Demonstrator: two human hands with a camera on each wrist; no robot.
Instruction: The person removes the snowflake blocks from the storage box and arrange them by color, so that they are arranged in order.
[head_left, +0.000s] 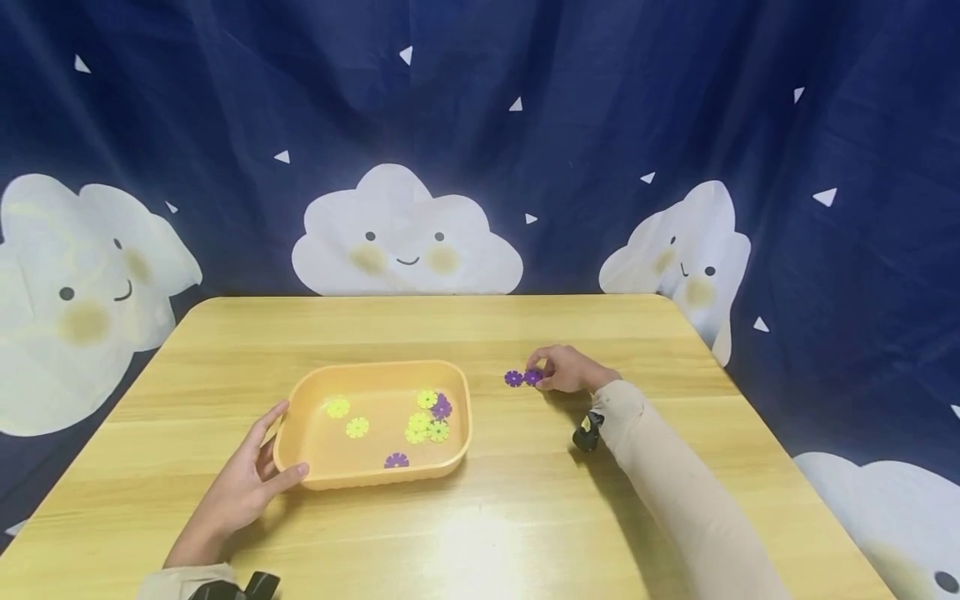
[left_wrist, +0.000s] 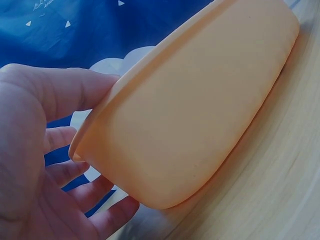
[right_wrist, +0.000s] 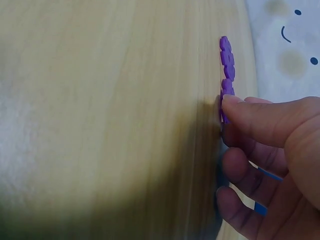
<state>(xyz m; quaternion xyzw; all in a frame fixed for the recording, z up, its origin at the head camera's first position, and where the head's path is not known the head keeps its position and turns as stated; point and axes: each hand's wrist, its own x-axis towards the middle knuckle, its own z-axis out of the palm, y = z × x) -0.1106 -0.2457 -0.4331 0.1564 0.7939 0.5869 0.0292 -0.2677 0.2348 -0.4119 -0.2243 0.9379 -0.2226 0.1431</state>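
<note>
At the left end of a shallow orange plastic tub (head_left: 372,480), my left hand (head_left: 242,485) grips the rim; the left wrist view shows the thumb over the edge and fingers along the outer wall. Inside the tub lie several yellow flower-shaped discs (head_left: 357,427) and a few purple ones (head_left: 397,460). To the right of the tub, my right hand (head_left: 567,369) pinches a purple flower-shaped disc (head_left: 532,377) between thumb and forefinger. A second purple disc (right_wrist: 227,58) sits edge to edge with it, on its left in the head view. Whether the two are joined is unclear.
The wooden table (head_left: 480,550) spreads under everything, its back edge against a dark blue curtain (head_left: 465,100) printed with smiling clouds. Each wrist wears a black camera mount, one visible on the right sleeve (head_left: 675,492).
</note>
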